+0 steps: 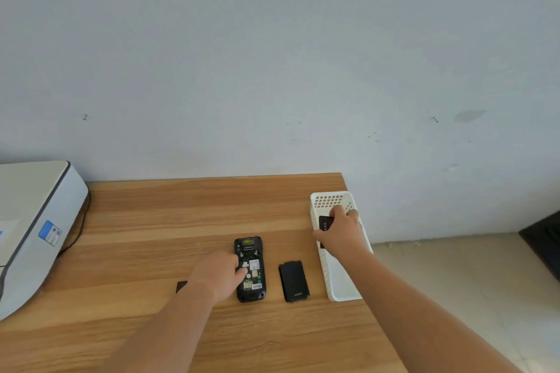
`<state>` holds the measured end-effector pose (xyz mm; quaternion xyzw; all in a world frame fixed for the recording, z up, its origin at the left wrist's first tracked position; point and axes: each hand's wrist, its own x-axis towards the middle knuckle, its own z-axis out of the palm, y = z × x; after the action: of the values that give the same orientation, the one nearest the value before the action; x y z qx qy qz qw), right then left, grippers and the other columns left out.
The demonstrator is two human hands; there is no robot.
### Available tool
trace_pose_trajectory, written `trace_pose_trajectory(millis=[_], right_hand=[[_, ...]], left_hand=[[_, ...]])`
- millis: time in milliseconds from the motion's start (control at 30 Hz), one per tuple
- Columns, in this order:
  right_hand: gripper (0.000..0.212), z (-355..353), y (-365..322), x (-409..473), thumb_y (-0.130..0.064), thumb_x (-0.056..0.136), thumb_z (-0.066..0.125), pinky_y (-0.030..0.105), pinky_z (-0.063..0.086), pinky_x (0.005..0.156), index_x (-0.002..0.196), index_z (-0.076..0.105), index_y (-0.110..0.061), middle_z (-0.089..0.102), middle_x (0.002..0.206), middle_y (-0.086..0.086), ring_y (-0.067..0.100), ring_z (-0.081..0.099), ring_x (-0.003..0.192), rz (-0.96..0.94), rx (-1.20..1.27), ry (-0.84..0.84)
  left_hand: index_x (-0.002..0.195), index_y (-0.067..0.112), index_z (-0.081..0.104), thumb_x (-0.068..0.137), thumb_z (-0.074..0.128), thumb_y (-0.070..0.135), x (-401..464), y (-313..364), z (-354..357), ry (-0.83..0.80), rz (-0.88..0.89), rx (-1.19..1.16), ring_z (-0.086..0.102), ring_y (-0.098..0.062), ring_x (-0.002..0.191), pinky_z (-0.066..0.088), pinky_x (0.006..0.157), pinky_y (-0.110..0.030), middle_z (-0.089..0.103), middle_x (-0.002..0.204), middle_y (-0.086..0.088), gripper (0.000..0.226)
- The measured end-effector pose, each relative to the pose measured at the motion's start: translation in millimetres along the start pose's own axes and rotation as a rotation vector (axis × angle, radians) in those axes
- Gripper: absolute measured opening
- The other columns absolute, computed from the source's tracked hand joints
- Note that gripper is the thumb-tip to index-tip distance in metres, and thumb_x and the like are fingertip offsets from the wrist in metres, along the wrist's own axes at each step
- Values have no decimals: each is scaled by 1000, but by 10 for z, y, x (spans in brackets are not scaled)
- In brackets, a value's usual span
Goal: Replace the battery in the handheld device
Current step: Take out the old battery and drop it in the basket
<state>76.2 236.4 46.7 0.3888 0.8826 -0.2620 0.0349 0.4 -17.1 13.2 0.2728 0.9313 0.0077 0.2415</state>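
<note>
On the wooden table (151, 221), nearest the viewer, a black back cover (293, 281) lies flat, just right of the handheld device (250, 269); the device lies face down with its battery bay open and bare; the left hand (218, 274) rests on its left edge, fingers curled narrow and touching its exposed inside; farther right, the right hand (341, 232) reaches into a white perforated basket (339, 275) at the table's right edge, closed around a black battery (326, 223); at far left sits a white machine (33, 221).
</note>
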Motion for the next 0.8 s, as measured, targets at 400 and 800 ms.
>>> trace_pose_trajectory(millis=[400,800], right_hand=[[55,112,509,219,-33,78,72,36,57,76,122,42,-21,39,125,8,24,49,103,13,-105,-96],[49,471,776,406,-36,82,70,36,52,80,120,42,-20,41,124,9,21,42,94,0,-226,-229]], left_hand=[[92,26,57,97,39,51,-19,126,109,-17,-58,2,58,-14,88,52,79,-32,62,94,7,32],[112,25,61,98,39,50,-69,70,270,-80,-126,-11,57,-14,97,48,82,-29,64,108,5,36]])
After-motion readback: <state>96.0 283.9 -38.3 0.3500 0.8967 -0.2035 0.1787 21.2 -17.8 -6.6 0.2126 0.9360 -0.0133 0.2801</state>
